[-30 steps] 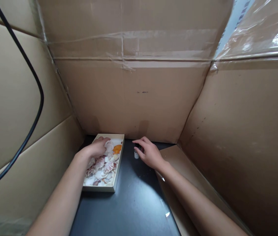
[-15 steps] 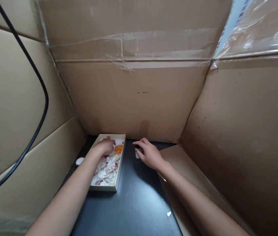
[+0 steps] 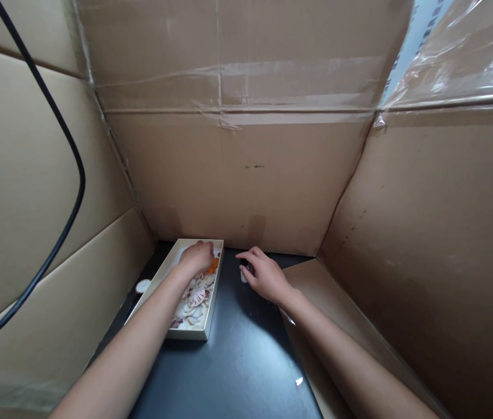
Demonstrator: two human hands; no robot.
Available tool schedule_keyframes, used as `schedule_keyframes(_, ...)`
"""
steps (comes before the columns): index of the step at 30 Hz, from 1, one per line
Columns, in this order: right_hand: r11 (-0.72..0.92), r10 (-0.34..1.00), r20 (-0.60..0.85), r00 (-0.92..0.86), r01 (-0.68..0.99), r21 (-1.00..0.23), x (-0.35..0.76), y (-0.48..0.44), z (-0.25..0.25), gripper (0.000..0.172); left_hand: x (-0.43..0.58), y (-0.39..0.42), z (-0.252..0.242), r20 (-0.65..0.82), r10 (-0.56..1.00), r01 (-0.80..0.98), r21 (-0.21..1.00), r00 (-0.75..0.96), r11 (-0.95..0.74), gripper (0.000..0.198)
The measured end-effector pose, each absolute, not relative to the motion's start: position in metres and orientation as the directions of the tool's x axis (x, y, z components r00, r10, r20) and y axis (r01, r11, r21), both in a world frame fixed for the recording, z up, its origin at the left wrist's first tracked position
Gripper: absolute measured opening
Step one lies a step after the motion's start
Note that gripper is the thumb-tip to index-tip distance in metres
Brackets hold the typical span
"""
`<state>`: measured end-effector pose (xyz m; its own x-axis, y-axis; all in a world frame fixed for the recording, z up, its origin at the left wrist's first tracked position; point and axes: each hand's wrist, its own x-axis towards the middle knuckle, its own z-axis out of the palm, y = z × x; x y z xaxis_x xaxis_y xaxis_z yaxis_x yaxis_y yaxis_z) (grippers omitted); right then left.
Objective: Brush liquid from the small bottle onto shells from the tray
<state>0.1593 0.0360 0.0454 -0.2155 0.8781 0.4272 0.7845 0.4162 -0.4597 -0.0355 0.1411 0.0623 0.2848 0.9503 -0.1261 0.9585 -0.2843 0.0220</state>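
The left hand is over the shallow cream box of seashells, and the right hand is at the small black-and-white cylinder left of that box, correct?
No: the head view shows the cylinder right of the box, not left; the rest stands.

A shallow, open, cream-coloured box [image 3: 189,335] is being supported flat by the dark table [image 3: 246,355]. Inside it, many shells [image 3: 196,298] are being contained in a loose heap, mostly white, some being marked by reddish-brown ribs. Near the right wall, an orange shell [image 3: 214,266] is being partly covered. Beyond this wall, a small item [image 3: 243,279], dark above and whitish below, is being partly hidden.
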Motion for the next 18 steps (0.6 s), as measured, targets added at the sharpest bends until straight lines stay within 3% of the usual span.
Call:
schedule_keyframes(7,0.411,0.882,0.42,-0.214,0.786,-0.461,0.16,0.036,0.046,0.028,-0.039,0.141,0.057,-0.108,0.942,0.949,0.031,0.316,-0.315,0.049)
schedule_keyframes(12,0.41,0.883,0.419,-0.21,0.779,-0.475,0.16,0.036,0.048,0.028,-0.039,0.14,0.055,-0.184,0.939,0.955,-0.005,0.289,-0.295,0.037)
schedule_keyframes(18,0.404,0.887,0.413,-0.206,0.779,-0.479,0.16,0.035,0.048,0.027,-0.035,0.129,0.064,-0.263,0.926,0.959,-0.001,0.272,-0.282,0.042)
